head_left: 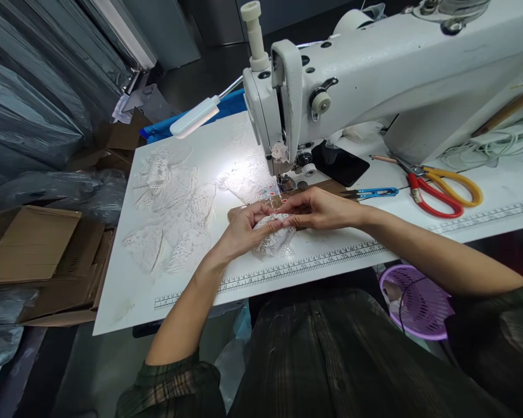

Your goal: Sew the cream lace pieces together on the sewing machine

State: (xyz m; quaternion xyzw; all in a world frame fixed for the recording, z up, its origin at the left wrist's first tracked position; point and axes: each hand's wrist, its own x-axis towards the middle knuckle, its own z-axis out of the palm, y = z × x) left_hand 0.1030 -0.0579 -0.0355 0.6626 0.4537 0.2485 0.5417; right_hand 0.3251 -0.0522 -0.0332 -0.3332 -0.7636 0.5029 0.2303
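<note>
In front of the sewing machine's needle, a bunched piece of white lace [272, 239] is pinched between both hands. My left hand [246, 231] grips its left edge, thumb on top. From the other side my right hand [316, 210] closes on the same lace, fingertips close to the left ones. Just behind them is the presser foot [283, 183] of the white sewing machine [357, 69], lit by a lamp. Part of the lace is hidden under the fingers. More white lace pieces [183, 220] lie spread on the table to the left.
Blue thread snips [375, 193], red-and-yellow-handled scissors [440, 188] and a black phone [342, 164] lie right of the needle. A ruler strip [283, 271] runs along the white table's [126, 290] front edge. A purple basket [414, 302] stands below; cardboard boxes [39, 244] are at left.
</note>
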